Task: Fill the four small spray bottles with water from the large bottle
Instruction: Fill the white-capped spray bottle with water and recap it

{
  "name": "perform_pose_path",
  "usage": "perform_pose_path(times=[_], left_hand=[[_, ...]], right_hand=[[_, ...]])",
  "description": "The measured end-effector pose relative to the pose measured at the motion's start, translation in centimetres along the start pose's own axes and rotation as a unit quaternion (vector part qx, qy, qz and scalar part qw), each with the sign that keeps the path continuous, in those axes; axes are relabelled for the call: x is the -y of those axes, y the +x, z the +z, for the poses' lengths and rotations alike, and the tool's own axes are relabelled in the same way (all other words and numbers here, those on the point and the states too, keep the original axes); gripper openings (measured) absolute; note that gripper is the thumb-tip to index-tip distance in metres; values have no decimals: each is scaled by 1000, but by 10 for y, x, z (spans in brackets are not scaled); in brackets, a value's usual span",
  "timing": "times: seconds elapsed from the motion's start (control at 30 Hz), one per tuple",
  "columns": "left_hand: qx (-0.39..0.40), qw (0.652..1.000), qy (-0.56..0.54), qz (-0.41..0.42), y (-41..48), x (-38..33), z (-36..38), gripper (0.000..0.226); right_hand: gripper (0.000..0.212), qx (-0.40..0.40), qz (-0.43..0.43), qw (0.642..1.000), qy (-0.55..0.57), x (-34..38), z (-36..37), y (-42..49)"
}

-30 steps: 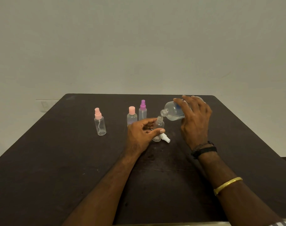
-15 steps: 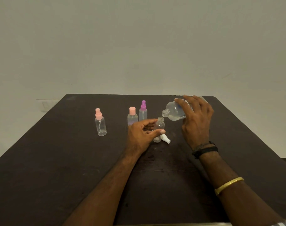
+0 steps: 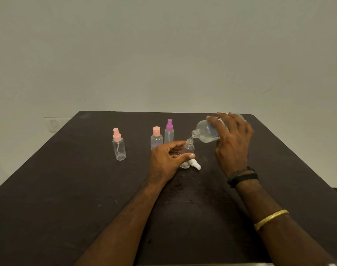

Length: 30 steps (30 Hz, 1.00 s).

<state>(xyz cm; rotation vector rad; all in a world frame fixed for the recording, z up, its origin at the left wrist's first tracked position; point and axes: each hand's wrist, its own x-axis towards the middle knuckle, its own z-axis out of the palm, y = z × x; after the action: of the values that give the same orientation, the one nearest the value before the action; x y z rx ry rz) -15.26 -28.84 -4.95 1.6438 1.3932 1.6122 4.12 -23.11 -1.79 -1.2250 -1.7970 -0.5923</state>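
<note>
Right hand (image 3: 233, 143) grips the large bottle (image 3: 208, 132), tipped nearly flat, its mouth just above and beside the neck of the open spray bottle (image 3: 187, 153). Left hand (image 3: 168, 160) wraps that small bottle, thumb across the front, steadying it upright on the tabletop (image 3: 68, 198). White spray top (image 3: 195, 164) lies loose just beside its base.

Three others stand capped and apart to the left: pink-pump bottle (image 3: 119, 144), pink-cap bottle (image 3: 156, 138), purple-pump bottle (image 3: 169, 132).

Risks, as I judge them:
- Small neck is narrow, big mouth wide; a steeper tilt would likely send water over the rim onto the left fingers and tabletop.
- Mouths are offset, not stacked; stream may miss.
- Light plastic; a nudge from the big bottle could tip the small one if the hold slackens.
- Loose white top could roll.

Writing: a bluish label patch on the large bottle, mostly under the fingers, unreadable. No brand legible anywhere.
</note>
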Motion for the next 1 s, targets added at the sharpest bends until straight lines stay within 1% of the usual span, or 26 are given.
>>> perform_pose_path(times=[0.63, 1.0], left_hand=[[0, 1000, 1, -15, 1, 0, -1, 53], [-4, 1000, 8, -18, 1, 1, 0, 54]], right_hand=[[72, -10, 1, 1000, -8, 1, 1, 2], [74, -2, 1, 1000, -12, 1, 1, 2]])
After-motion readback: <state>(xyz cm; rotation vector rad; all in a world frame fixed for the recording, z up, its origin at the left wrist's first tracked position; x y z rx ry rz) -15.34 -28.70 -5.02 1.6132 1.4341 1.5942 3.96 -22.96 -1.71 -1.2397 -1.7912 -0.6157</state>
